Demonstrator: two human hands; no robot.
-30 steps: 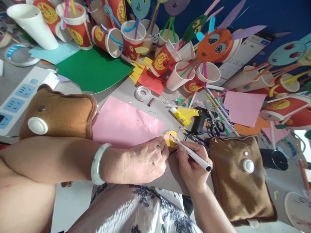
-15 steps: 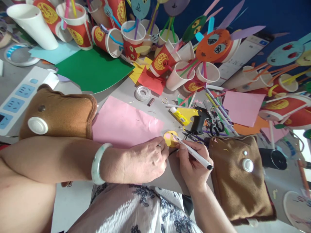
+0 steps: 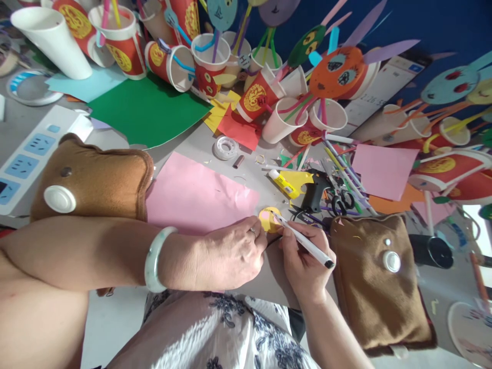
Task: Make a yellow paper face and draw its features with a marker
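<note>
My right hand (image 3: 309, 261) is closed around a white marker pen (image 3: 309, 246) with a black end. The pen's tip rests on a small yellow paper disc (image 3: 265, 214) with pink spots on it. My left hand (image 3: 226, 253), wearing a ring and a pale green bangle (image 3: 154, 261), has its fingers curled together at the disc's lower left edge and grips it there. Those fingertips are partly hidden by the hand. Just behind my left hand lies a sheet of pink paper (image 3: 200, 195).
Brown cushions (image 3: 103, 179) flank my arms. Beyond the disc are a glue stick (image 3: 283, 183), a black glue gun (image 3: 317, 192), scissors (image 3: 343, 204) and a tape roll (image 3: 226, 148). Several paper cups (image 3: 284, 120) with paper faces and straws line the back. A power strip (image 3: 34, 151) is far left.
My right hand and the pen have shifted very slightly, the pen's black end a little to the left. My left hand and the disc stay in place.
</note>
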